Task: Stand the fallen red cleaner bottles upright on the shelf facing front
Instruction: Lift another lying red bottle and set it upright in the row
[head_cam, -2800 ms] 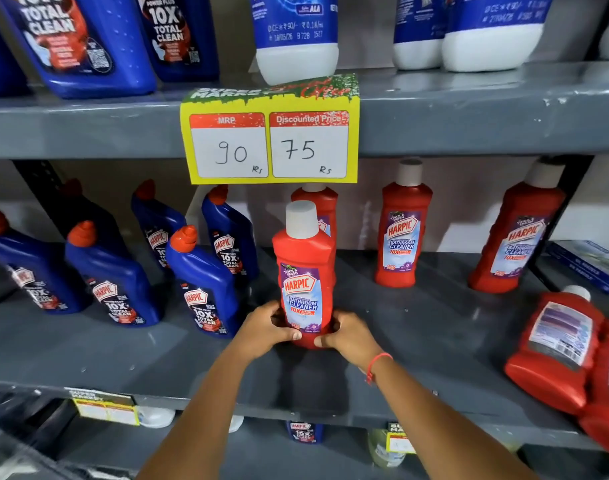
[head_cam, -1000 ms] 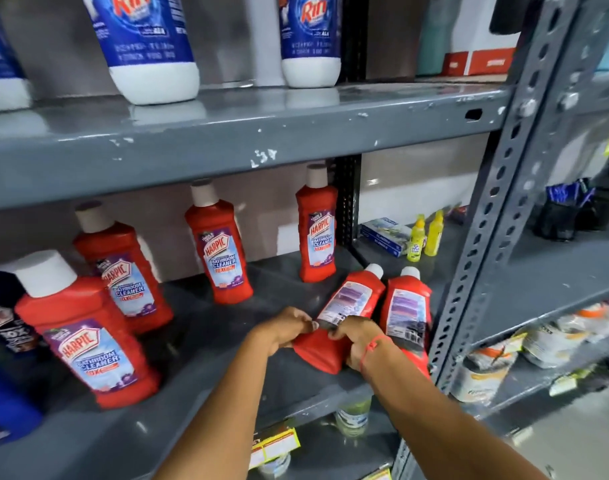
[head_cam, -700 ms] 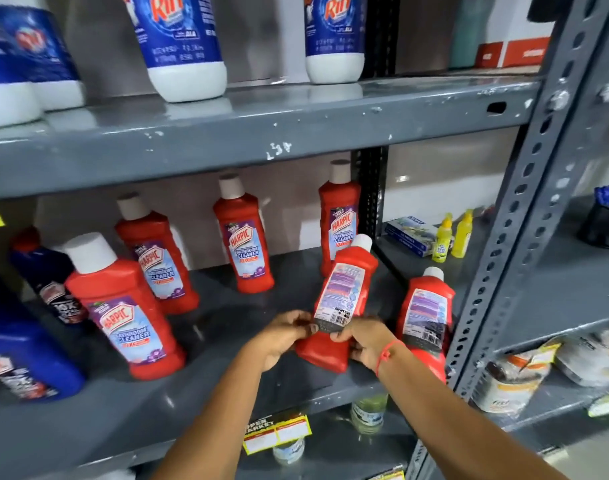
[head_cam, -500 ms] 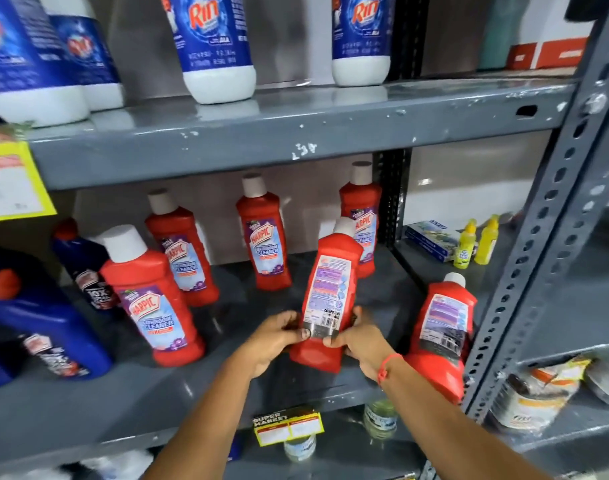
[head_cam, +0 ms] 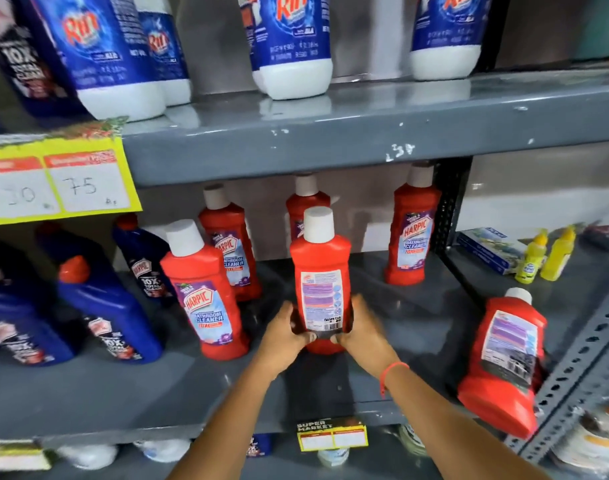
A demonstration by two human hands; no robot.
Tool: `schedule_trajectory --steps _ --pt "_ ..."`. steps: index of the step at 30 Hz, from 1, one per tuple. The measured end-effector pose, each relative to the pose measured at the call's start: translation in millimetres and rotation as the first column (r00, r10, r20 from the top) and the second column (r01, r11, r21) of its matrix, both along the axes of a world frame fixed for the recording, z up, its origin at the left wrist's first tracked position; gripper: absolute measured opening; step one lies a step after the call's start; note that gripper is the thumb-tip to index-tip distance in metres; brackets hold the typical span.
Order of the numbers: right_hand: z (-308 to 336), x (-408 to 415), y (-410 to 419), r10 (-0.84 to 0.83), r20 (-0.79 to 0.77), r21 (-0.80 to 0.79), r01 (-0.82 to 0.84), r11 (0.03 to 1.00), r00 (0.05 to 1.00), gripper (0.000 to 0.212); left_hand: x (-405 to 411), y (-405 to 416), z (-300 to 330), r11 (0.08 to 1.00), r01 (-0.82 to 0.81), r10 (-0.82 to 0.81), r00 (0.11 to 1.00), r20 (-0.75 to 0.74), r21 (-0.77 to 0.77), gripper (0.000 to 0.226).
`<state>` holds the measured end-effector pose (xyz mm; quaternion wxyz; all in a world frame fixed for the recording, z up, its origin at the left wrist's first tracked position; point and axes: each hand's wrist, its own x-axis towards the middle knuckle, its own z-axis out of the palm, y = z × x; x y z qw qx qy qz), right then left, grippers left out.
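A red cleaner bottle with a white cap stands upright at the middle of the grey shelf, its back label towards me. My left hand and my right hand grip its lower part from either side. One more red bottle lies fallen at the shelf's right end, back label up, cap pointing away. Several red bottles stand upright with the front label showing: one at front left, one behind it, one at back right. Another is half hidden behind the held bottle.
Blue cleaner bottles crowd the shelf's left part. A yellow price tag hangs from the upper shelf, which carries blue and white detergent bottles. A perforated grey upright bounds the right end. Small yellow bottles and a box sit beyond.
Both hands have lifted the fallen bottle from the shelf's right end, tipped it upright and carried it left to the middle. The view has swung left.
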<state>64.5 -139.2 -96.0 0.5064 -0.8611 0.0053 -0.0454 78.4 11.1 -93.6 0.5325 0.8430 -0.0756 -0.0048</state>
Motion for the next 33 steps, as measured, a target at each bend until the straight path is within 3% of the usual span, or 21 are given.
schedule_trajectory --steps 6,19,24,28,30,33 --pt "-1 19 -3 -0.042 0.002 -0.078 0.042 0.996 0.999 0.047 18 0 -2 0.997 -0.02 0.018 0.999 0.027 0.079 0.041" --pt "-10 28 -3 -0.081 -0.048 -0.141 0.073 0.987 0.996 0.048 26 2 -7 0.996 -0.015 0.017 0.999 -0.028 0.085 0.054" --pt "-17 19 5 -0.164 -0.076 0.051 0.169 0.984 0.983 0.035 19 3 -5 0.998 -0.017 0.016 1.0 0.017 0.058 0.042" --pt "-29 11 13 -0.301 -0.025 0.136 0.301 0.944 0.953 0.019 18 12 -5 0.999 0.037 -0.036 0.998 -0.049 0.016 0.029" --pt "-28 9 17 -0.289 -0.021 0.103 0.29 0.952 0.957 0.027 19 19 -4 0.996 0.088 -0.09 0.992 -0.085 -0.026 0.022" --pt "-22 9 24 -0.133 -0.049 0.044 0.135 0.99 0.99 0.051 18 26 -2 0.986 0.12 -0.133 0.984 -0.12 -0.112 0.023"
